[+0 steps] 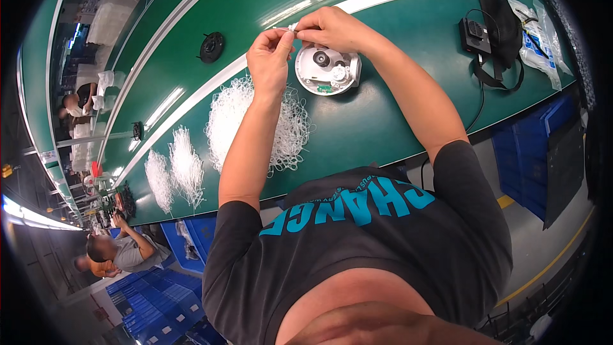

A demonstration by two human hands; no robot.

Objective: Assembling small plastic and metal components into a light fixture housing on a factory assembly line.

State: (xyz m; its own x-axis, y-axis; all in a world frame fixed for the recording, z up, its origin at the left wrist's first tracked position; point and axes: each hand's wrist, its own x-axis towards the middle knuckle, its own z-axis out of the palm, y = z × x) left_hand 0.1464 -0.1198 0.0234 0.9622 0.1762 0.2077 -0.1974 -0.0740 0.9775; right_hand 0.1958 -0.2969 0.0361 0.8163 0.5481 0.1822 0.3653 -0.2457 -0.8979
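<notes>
My left hand point(271, 56) and my right hand point(333, 29) meet above the green bench, both with fingers pinched. Between their fingertips is a small white piece point(292, 27), perhaps a bit of cord; its exact kind is too small to tell. Just below my right hand sits a round white device housing point(329, 70), its inside facing up with a dark round part and a small green circuit board. A large tangled pile of thin white looped cords point(233, 112) lies to the left, partly hidden behind my left forearm.
Two smaller bundles of white cords point(187, 166) lie further left. A black round part point(211, 47) rests on the strip beyond the white rail. At right are a black strapped pouch point(501, 22), a small black box point(474, 36) and a plastic bag point(537, 45). Co-workers point(128, 249) sit at far left.
</notes>
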